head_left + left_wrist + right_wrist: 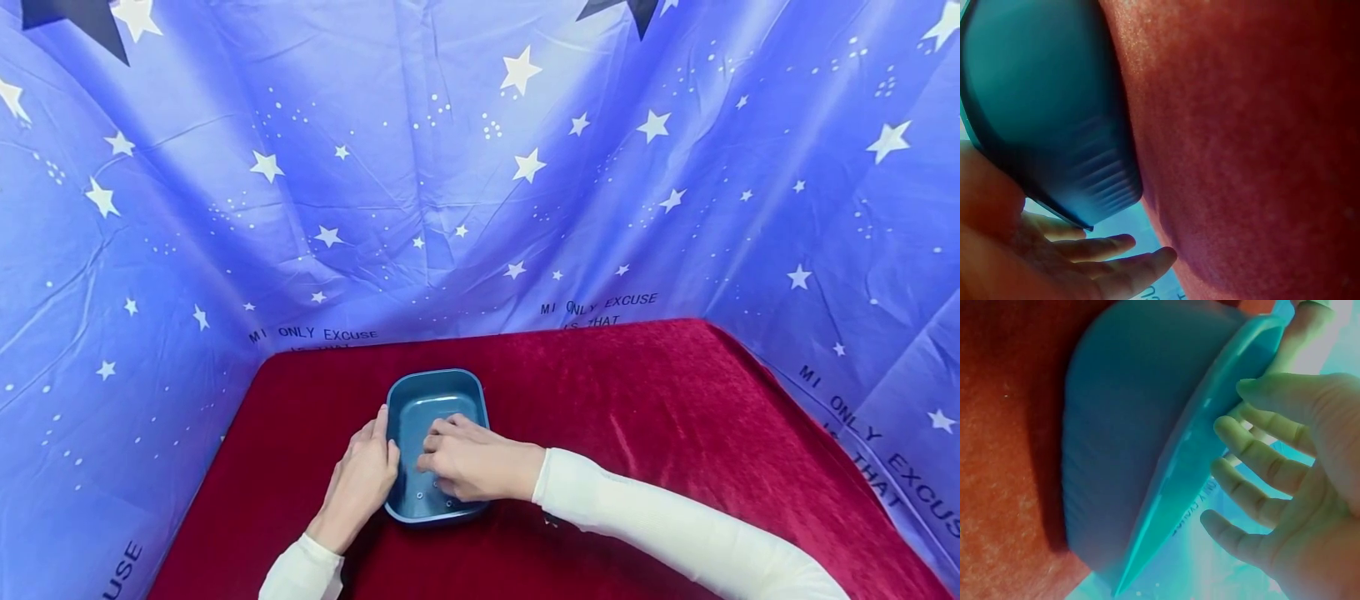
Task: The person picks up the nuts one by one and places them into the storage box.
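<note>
A deep teal plastic basin [431,408], rectangular with rounded corners, stands on the red cloth. On its floor near the front are small pale ring-shaped spots [420,495]. My left hand [363,471] rests along the basin's left rim, thumb at the rim; its fingers stretch out beside the outer wall in the left wrist view. Reaching over the right rim, my right hand [465,458] hovers above the inside with fingers loosely bent. The right wrist view shows nothing between the thumb and fingers of this hand [1272,456].
Red velvety cloth [637,400] covers the table around the basin. A blue curtain [420,167] with white stars and printed words hangs behind the table and on both sides. White sleeves [660,508] cover both forearms.
</note>
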### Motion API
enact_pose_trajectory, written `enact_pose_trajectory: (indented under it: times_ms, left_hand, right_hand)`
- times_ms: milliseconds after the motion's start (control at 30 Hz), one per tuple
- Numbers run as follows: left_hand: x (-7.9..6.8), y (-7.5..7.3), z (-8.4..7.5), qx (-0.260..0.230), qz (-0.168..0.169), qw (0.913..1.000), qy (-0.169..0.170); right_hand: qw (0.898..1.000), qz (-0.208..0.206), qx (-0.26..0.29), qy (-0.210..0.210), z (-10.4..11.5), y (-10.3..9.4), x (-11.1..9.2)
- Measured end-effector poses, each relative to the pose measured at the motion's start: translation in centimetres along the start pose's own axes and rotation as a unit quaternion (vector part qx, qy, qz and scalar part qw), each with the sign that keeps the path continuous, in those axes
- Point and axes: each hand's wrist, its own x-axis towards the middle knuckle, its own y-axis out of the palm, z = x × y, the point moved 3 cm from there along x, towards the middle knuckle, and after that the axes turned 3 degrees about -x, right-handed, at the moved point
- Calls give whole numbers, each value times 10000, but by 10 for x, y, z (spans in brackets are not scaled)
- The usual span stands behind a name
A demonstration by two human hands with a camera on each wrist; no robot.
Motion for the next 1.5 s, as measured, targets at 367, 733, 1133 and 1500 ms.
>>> enact_pose_trajectory:
  times_ms: [367, 733, 1133, 1500]
  left_hand:
    - [-1, 1, 0, -11, 55, 10000, -40]
    - [-1, 2, 1, -48, -6, 10000, -80]
    - [-1, 3, 1, -94, 39, 9998, -146]
    - [-2, 4, 0, -116, 85, 9997, -182]
  right_hand:
    - [9990, -198, 224, 320, -13, -12, -21]
    - [9966, -298, 451, 625, -22, -16, -41]
    - [9930, -487, 634, 866, -33, -18, -62]
    - [9915, -550, 570, 1031, -46, -10, -85]
